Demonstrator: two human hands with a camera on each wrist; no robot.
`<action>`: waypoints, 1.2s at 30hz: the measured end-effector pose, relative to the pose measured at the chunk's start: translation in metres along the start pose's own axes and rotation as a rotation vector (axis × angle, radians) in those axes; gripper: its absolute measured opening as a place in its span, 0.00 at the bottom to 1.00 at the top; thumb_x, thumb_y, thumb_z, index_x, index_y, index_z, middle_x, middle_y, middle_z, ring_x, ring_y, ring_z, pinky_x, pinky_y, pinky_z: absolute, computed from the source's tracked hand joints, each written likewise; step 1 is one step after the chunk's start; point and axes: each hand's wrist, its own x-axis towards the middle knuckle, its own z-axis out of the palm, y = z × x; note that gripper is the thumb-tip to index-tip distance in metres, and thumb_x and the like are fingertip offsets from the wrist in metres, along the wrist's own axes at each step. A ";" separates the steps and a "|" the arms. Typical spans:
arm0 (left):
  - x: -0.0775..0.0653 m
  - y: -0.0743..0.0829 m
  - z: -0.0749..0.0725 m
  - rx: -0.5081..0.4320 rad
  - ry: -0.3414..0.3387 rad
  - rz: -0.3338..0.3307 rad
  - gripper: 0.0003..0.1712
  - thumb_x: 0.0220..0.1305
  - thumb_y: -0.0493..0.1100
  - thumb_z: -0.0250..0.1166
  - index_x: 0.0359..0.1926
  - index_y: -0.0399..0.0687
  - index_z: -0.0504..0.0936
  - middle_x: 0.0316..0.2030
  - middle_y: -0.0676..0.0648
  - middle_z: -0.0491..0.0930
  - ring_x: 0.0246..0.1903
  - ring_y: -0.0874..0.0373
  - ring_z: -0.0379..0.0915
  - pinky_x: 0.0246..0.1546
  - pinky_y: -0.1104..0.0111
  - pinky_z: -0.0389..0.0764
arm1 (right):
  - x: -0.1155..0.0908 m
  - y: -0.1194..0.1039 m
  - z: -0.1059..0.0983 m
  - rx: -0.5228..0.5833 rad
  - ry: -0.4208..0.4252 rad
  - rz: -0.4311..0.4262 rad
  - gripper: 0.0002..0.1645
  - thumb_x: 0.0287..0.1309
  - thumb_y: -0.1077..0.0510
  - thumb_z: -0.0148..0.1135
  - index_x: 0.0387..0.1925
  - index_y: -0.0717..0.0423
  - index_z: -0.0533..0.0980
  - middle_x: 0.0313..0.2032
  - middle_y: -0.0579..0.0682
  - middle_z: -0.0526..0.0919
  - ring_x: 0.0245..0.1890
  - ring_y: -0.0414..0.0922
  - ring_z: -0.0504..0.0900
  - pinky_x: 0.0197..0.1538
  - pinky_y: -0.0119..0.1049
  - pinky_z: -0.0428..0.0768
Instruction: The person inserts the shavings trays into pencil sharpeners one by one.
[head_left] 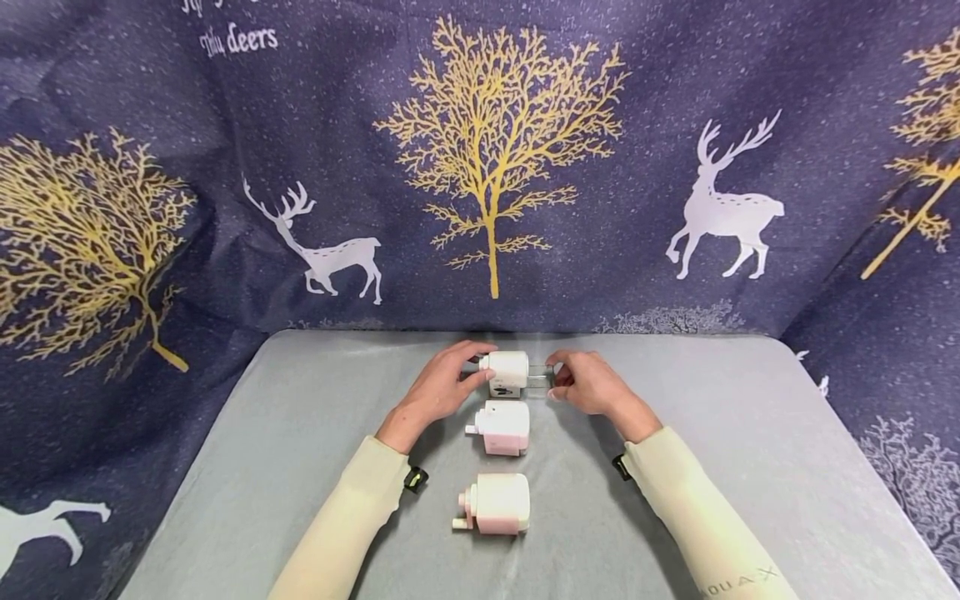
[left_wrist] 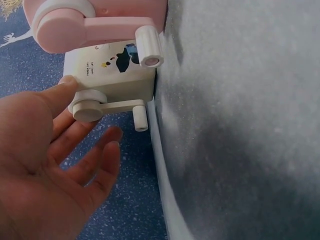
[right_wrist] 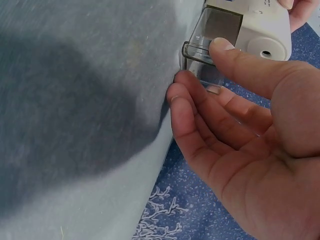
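At the far edge of the table stands a white crank pencil sharpener (head_left: pixel 508 367) with a printed picture on its side. My left hand (head_left: pixel 441 387) holds it at the crank end, the thumb on the near side and fingers behind. Its crank (left_wrist: pixel 122 106) shows below the thumb in the left wrist view. My right hand (head_left: pixel 595 383) pinches a clear shavings drawer (right_wrist: pixel 215 30) between thumb and fingers. The drawer is drawn partly out of the sharpener's right end, beside the round pencil hole (right_wrist: pixel 266 53).
Two pinkish-white crank sharpeners stand in line toward me, a middle one (head_left: pixel 506 428) close to the white one and a front one (head_left: pixel 501 504). Their cranks point left. Behind the grey table (head_left: pixel 300 433) hangs a dark blue cloth (head_left: pixel 330 150) with trees and deer.
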 end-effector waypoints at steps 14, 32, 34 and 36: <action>-0.001 0.001 0.001 0.002 -0.007 -0.039 0.25 0.67 0.55 0.61 0.64 0.62 0.74 0.59 0.60 0.72 0.53 0.61 0.72 0.50 0.65 0.77 | 0.005 -0.005 0.001 0.004 -0.019 0.006 0.33 0.48 0.60 0.74 0.57 0.62 0.75 0.32 0.46 0.84 0.31 0.39 0.81 0.45 0.42 0.81; -0.001 0.001 0.001 -0.006 -0.006 -0.040 0.26 0.67 0.54 0.62 0.65 0.57 0.74 0.58 0.59 0.73 0.52 0.62 0.72 0.47 0.66 0.78 | 0.013 -0.014 0.009 0.016 -0.015 -0.008 0.29 0.48 0.61 0.73 0.54 0.60 0.76 0.34 0.49 0.85 0.31 0.40 0.82 0.42 0.41 0.82; -0.001 0.001 0.001 -0.007 -0.010 -0.042 0.26 0.67 0.54 0.62 0.65 0.57 0.75 0.58 0.59 0.73 0.51 0.62 0.72 0.47 0.67 0.78 | 0.014 -0.014 0.010 0.009 -0.011 -0.010 0.28 0.48 0.61 0.73 0.53 0.60 0.76 0.33 0.49 0.85 0.31 0.40 0.82 0.42 0.41 0.81; -0.001 0.000 0.001 -0.009 -0.014 -0.045 0.26 0.67 0.54 0.62 0.65 0.57 0.75 0.58 0.59 0.73 0.51 0.62 0.72 0.47 0.67 0.78 | 0.015 -0.015 0.011 0.009 -0.011 -0.009 0.28 0.48 0.61 0.73 0.53 0.60 0.76 0.33 0.49 0.85 0.31 0.40 0.81 0.43 0.42 0.81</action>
